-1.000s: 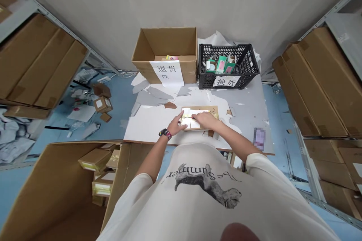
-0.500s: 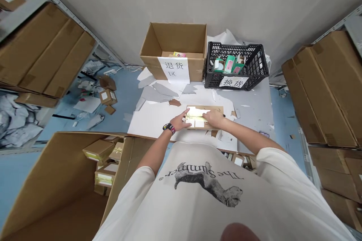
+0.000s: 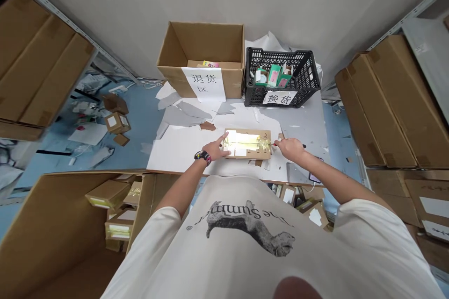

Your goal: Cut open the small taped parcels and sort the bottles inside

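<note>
The left hand (image 3: 218,147) reaches forward from a bent arm, palm down, its index finger extended and pressing on the upper left corner of a flat cardboard parcel (image 3: 248,144). That hand is open and is not clenching anything. A wristwatch and a woven band (image 3: 202,157) sit on its wrist.

The right arm stretches forward across the body, and the right hand (image 3: 291,148) sits just beside the parcel's right edge, not touching it. Its fingers pinch a thin red-tipped item (image 3: 275,142); what that item is cannot be told.

The parcel lies flat near the front edge of the worktop (image 3: 308,124), on a white sheet (image 3: 182,152), with yellow tape (image 3: 247,141) running across it and a white label (image 3: 240,151) on top.

Beyond it, along the back edge, stand an open cardboard carton (image 3: 199,44) with a paper sign (image 3: 203,83) and a black plastic crate (image 3: 282,56) holding small boxes (image 3: 273,75).
</note>
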`<state>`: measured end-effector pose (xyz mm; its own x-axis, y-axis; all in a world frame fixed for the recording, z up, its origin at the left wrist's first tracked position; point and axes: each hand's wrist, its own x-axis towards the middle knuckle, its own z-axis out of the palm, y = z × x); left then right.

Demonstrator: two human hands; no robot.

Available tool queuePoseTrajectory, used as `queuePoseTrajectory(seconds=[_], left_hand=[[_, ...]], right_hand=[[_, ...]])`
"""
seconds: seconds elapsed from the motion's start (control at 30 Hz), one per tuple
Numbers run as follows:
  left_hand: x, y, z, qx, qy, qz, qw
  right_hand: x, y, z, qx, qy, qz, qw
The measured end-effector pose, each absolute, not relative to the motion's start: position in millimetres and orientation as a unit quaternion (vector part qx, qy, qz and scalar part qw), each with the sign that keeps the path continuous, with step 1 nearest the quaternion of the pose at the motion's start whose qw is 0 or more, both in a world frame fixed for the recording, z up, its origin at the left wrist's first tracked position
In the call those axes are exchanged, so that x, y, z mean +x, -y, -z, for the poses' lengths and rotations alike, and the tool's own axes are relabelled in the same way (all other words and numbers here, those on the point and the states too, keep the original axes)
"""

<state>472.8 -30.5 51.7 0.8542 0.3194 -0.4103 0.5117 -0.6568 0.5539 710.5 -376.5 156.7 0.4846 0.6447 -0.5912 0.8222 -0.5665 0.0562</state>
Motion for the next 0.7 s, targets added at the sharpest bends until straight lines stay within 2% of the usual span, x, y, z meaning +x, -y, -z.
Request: queuePoseTrajectory(seconds=[0.2,0.5,0.7], left_hand=[[474,30,-59,0.902,-0.229,0.156,0.330],[476,26,-59,0.908,-0.206,0.158,0.329],[478,22,-61,0.904,-0.208,0.157,0.339]], right_hand=[[720,404,-142,0.849,-0.449,0.246,0.134],[728,429,-89,0.860,-0.458,0.221,0.031],[737,441,-75,0.858,-0.465,0.216,0.020]])
